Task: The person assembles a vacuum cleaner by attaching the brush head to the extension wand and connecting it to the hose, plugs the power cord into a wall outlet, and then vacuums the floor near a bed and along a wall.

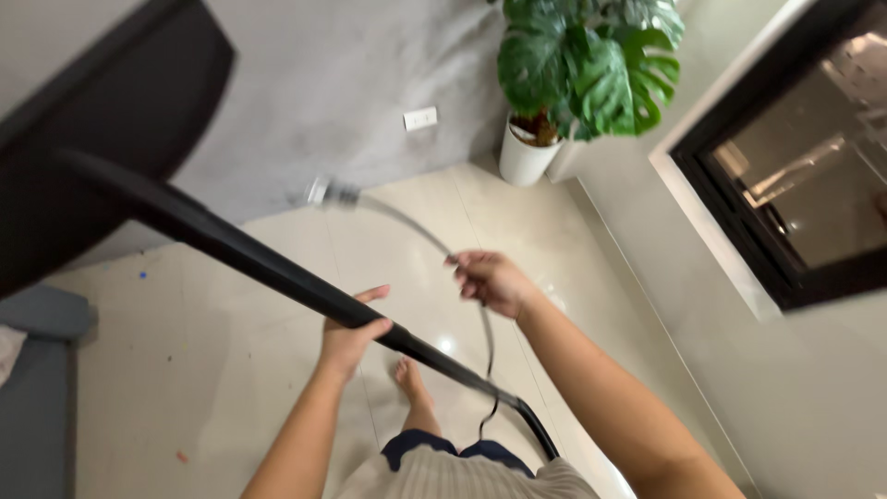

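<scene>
Presently: left hand wrapped around black pole; right hand pinching cord, plug swinging beyond. Risk: plug striking floor, slack cord snagging bare foot.

I can find no package, label, sign or screen anywhere in my view. The nearest thing to one is a small white rectangular wall plate low on the grey wall, left of the white plant pot; it is too blurred for me to tell whether anything is marked on it. The dark-framed glass panel on the right is a window or door showing reflections, not a display.
</scene>
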